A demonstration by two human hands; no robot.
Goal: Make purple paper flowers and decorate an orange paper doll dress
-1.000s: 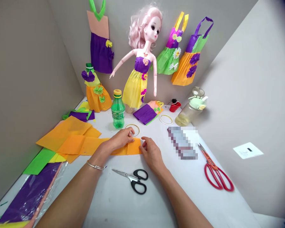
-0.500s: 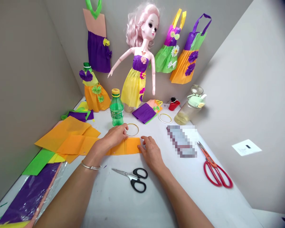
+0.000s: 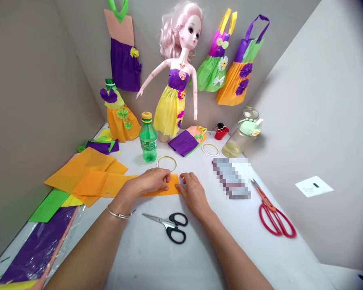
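A long orange strip of thin, non-woven-looking fabric (image 3: 117, 184) lies flat across the table in front of me. My left hand (image 3: 154, 180) rests over it with fingers curled and pressed together, thumb tip down on the strip near its right part; the palm hides some of the cloth. At the strip's right end is my right hand (image 3: 193, 191), thumb and bent fingers apart, thumb touching the short edge. Just beyond the left hand lies a thin bangle-like ring (image 3: 167, 156). Black-handled scissors (image 3: 172, 228) lie nearer me, below both hands.
Orange sheets (image 3: 81, 169) and a plastic-wrapped purple sheet (image 3: 39, 245) lie left. Behind stand a green bottle (image 3: 148, 141) and a doll in a yellow skirt (image 3: 171, 110). Red-handled scissors (image 3: 275, 219), a pixelated object (image 3: 231, 179) and a drinking bottle (image 3: 237, 141) are right.
My left hand has moved right and toward me, from the strip's far edge down onto its right part. The right hand stays at the strip's end.
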